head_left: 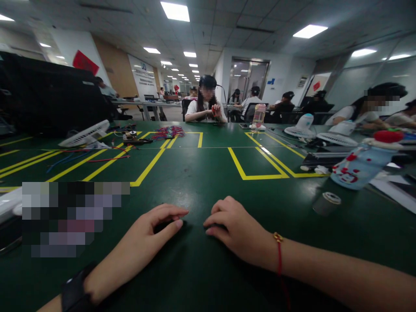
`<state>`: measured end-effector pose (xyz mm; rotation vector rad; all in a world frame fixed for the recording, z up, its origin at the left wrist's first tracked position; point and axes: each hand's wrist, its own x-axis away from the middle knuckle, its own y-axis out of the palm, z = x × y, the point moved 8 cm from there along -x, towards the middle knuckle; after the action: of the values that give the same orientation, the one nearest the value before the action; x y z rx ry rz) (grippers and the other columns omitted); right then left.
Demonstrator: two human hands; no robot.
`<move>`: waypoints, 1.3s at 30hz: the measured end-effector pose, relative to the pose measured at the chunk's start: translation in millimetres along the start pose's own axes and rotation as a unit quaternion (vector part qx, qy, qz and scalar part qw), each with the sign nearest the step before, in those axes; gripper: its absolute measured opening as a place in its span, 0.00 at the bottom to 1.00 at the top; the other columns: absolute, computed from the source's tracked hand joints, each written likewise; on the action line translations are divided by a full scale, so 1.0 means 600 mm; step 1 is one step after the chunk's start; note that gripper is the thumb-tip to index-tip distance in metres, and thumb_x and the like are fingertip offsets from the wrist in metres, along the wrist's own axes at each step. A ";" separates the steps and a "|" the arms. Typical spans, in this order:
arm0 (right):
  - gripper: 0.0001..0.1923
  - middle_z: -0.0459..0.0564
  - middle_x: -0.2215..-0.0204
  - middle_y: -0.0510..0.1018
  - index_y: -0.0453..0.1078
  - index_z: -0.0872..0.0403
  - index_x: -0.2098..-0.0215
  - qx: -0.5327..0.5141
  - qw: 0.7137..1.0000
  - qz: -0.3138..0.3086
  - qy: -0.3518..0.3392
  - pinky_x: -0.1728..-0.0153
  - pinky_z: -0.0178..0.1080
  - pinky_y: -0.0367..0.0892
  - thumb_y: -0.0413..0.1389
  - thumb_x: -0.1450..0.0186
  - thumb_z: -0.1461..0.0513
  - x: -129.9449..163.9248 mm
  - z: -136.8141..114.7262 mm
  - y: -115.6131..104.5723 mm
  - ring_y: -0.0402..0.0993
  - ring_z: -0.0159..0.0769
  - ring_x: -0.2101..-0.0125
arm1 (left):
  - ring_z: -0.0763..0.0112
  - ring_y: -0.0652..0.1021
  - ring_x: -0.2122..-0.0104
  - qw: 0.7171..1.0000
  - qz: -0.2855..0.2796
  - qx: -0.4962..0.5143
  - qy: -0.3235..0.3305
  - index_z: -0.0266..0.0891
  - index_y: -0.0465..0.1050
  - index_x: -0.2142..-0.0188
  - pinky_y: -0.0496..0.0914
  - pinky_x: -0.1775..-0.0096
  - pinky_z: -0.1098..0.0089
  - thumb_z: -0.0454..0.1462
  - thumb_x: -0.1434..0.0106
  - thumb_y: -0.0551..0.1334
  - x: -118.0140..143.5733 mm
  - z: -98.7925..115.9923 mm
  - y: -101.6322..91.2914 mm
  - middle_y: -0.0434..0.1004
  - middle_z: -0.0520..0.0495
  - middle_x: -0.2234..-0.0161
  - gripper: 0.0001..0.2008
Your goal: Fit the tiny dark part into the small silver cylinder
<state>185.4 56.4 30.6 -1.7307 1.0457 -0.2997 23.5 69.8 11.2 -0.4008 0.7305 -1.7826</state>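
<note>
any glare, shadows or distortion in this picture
Head view: ceiling light blown white, soft glare on the green table; head view: dark shadow below the left hand and right hand; head view: apparent wide-angle stretch, blue bottle leaning.

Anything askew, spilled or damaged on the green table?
No spill or damage I can make out. Only the wiring looks untidy: a tangled heap of wires lies over yellow tape at the far side, and loose wires straggle left of it. The pixelated patch left of the left hand can't be judged.
</note>
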 end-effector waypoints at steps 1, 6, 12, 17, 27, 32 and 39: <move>0.07 0.47 0.66 0.74 0.74 0.50 0.64 -0.006 1.000 -0.002 -0.001 0.59 0.38 0.62 0.55 0.37 0.58 -0.006 -0.001 0.000 0.66 0.33 0.61 | 0.60 0.76 0.55 1.000 -0.001 -0.003 0.003 0.49 0.75 0.54 0.69 0.51 0.60 0.44 0.36 0.58 0.001 0.001 0.000 0.77 0.49 0.55 0.13; 0.11 0.48 0.62 0.74 0.71 0.51 0.60 0.072 0.990 0.105 0.061 0.59 0.36 0.63 0.49 0.34 0.57 0.057 0.071 -0.142 0.68 0.31 0.61 | 0.61 0.76 0.56 1.000 -0.008 0.006 0.007 0.48 0.75 0.56 0.69 0.53 0.60 0.43 0.35 0.57 0.002 0.006 0.003 0.76 0.49 0.57 0.11; 0.16 0.53 0.62 0.76 0.72 0.53 0.60 0.297 0.885 0.159 0.321 0.63 0.41 0.63 0.50 0.36 0.52 0.233 0.240 -0.310 0.72 0.38 0.64 | 0.62 0.76 0.57 1.000 0.000 0.008 0.000 0.48 0.75 0.57 0.69 0.55 0.63 0.44 0.35 0.57 0.003 0.010 0.004 0.76 0.50 0.58 0.11; 0.22 0.54 0.67 0.78 0.75 0.51 0.60 0.216 0.861 0.138 0.439 0.70 0.39 0.63 0.48 0.37 0.46 0.294 0.291 -0.307 0.73 0.36 0.72 | 0.63 0.76 0.57 1.000 -0.002 0.015 -0.004 0.48 0.74 0.56 0.69 0.55 0.63 0.44 0.35 0.57 0.006 0.007 0.003 0.75 0.50 0.57 0.11; 0.29 0.47 0.62 0.78 0.74 0.42 0.55 0.152 0.820 0.136 0.535 0.68 0.42 0.65 0.52 0.47 0.37 0.356 0.365 -0.315 0.73 0.42 0.68 | 0.65 0.74 0.56 0.999 -0.022 0.023 -0.001 0.48 0.74 0.57 0.67 0.53 0.64 0.42 0.34 0.57 0.006 0.010 0.007 0.74 0.52 0.57 0.09; 0.30 0.49 0.57 0.77 0.74 0.42 0.54 0.112 0.824 0.150 0.534 0.62 0.45 0.66 0.56 0.49 0.39 0.359 0.360 -0.314 0.73 0.45 0.62 | 0.65 0.74 0.56 0.999 -0.026 0.024 0.008 0.48 0.74 0.59 0.66 0.53 0.64 0.42 0.34 0.57 0.006 0.009 0.009 0.74 0.52 0.57 0.09; 0.23 0.50 0.42 0.64 0.72 0.44 0.51 0.055 0.898 0.132 0.417 0.52 0.46 0.62 0.52 0.41 0.46 0.335 0.353 -0.294 0.63 0.47 0.44 | 0.65 0.74 0.56 0.999 -0.030 0.021 0.013 0.48 0.74 0.60 0.66 0.52 0.64 0.42 0.34 0.57 0.008 0.010 0.009 0.74 0.53 0.57 0.08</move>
<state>526.6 53.1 37.8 -1.3261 1.8135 -0.9575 29.4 62.8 12.0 -0.3761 0.7048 -1.8602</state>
